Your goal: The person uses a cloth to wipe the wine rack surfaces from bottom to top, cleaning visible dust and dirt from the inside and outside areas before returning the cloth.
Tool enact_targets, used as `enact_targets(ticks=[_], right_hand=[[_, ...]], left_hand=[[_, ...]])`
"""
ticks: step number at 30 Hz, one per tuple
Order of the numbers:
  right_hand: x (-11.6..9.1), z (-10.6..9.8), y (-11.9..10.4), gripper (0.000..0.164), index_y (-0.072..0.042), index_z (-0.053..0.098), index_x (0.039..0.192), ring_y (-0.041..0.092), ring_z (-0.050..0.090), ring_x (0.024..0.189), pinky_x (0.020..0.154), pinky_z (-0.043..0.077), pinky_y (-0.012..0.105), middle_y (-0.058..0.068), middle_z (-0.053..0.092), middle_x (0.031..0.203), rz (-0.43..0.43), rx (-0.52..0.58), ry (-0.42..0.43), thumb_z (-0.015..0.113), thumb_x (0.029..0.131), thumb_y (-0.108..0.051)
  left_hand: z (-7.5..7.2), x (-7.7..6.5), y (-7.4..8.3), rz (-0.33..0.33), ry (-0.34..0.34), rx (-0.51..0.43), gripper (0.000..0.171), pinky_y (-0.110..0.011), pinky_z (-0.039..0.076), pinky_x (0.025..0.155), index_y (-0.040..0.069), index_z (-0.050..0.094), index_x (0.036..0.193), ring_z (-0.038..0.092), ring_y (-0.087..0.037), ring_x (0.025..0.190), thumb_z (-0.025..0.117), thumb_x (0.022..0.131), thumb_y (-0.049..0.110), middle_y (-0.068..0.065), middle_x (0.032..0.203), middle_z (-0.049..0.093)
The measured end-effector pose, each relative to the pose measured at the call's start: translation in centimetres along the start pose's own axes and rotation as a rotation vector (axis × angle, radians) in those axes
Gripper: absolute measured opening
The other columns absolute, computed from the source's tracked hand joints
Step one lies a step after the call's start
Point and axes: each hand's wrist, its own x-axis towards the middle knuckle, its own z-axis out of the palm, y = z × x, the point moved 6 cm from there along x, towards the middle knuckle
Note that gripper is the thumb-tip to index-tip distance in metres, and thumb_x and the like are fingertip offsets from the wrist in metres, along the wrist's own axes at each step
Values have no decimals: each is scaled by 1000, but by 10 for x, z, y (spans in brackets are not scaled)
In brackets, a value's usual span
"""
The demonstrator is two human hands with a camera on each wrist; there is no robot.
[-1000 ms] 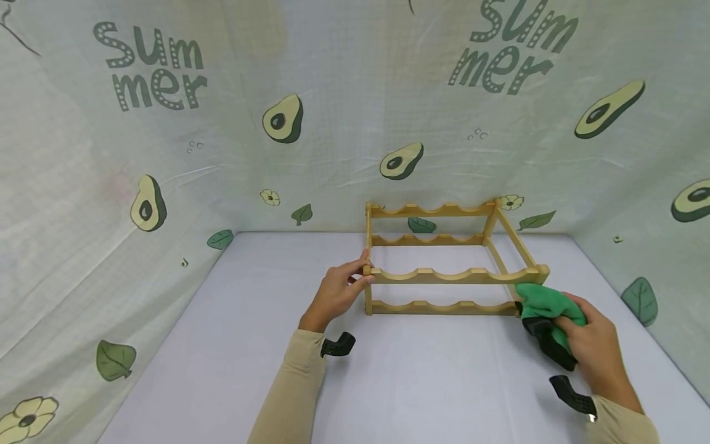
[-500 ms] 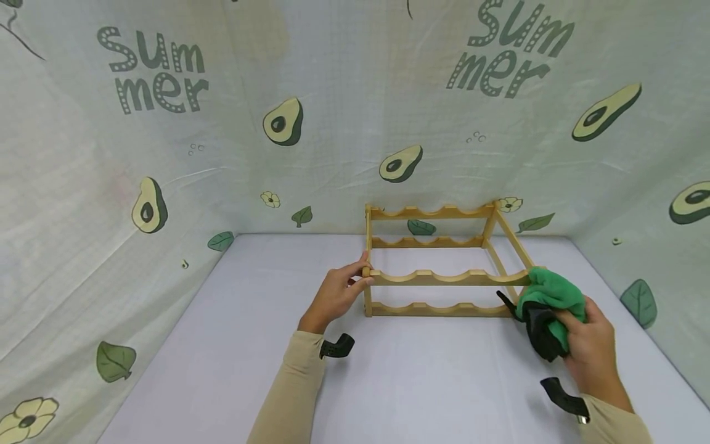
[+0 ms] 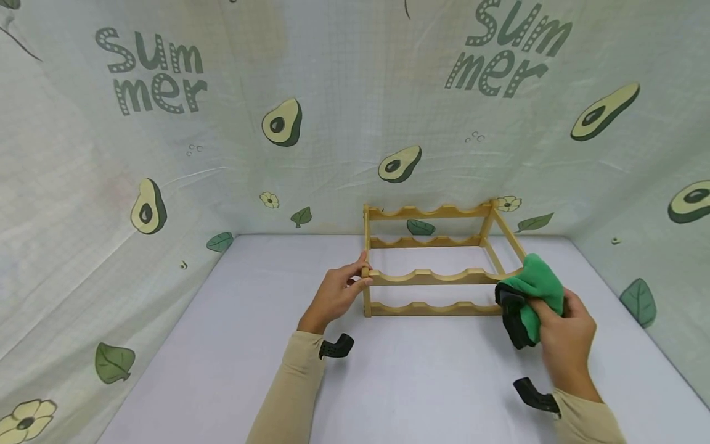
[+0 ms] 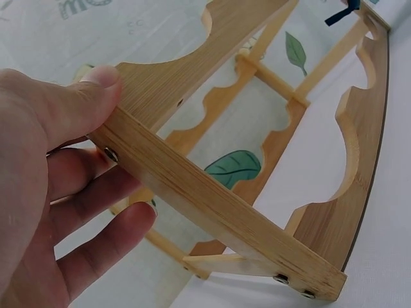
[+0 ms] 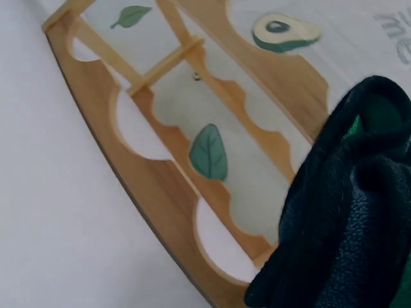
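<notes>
A wooden bottle rack (image 3: pixel 427 277) with scalloped rails stands on the white table. My left hand (image 3: pixel 337 295) holds its front left corner; in the left wrist view the thumb (image 4: pixel 96 96) lies on the upper front rail and the other fingers are behind the post. Bunched in my right hand (image 3: pixel 571 342) is a green cloth (image 3: pixel 538 280) with a black edge. The cloth overlaps the right end of the upper front rail and hides the rack's front right corner. In the right wrist view the cloth's dark part (image 5: pixel 359 212) fills the lower right, and the right hand is hidden.
A white table (image 3: pixel 421 382) stretches around the rack on all sides. Behind it and along both sides hangs a pale curtain (image 3: pixel 333 111) printed with avocados and leaves. The rack's back stands close to that curtain.
My right hand has moved left with the green cloth, from the rack's front right corner onto the right end of the front rail. The left hand and the rack keep their places.
</notes>
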Motion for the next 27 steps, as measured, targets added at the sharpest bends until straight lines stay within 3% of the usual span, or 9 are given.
enact_targets(ticks=[4,6,13,23,27], right_hand=[[-7,13,-5,40,-11,70,123,6,58,87,67,46,11,-6,66,100,-81,-169,-19,82,85,-20],[-11,21,-8,43,-11,70,125,6,58,89,69,46,12,-6,66,102,-113,-213,-41,81,86,-22],[-25,44,-17,42,-10,71,123,8,57,90,71,43,15,-2,67,103,-189,-218,-65,82,85,-25],[-39,60,-30,41,-4,70,122,7,54,87,72,41,19,14,68,107,-288,-293,-113,80,85,-21],[-47,71,-35,40,-4,71,120,9,56,90,75,40,19,13,71,108,-365,-327,-116,81,83,-17]], left_hand=[[0,-1,-2,-10,-5,6,22,-31,54,81,14,69,116,64,-12,103,65,99,28,1,116,71],[0,-2,-2,-12,-3,3,22,-31,54,82,14,69,116,64,-12,101,65,99,28,1,123,69],[-1,-2,-2,18,-5,0,21,-31,54,82,13,69,113,65,-13,106,64,100,29,-4,149,48],[-1,-3,-2,-5,-18,-8,19,-32,54,84,16,68,111,64,-14,110,65,99,31,-2,151,45],[-2,-4,-3,-28,-22,-12,18,-31,54,85,17,69,111,64,-12,109,66,99,30,3,150,46]])
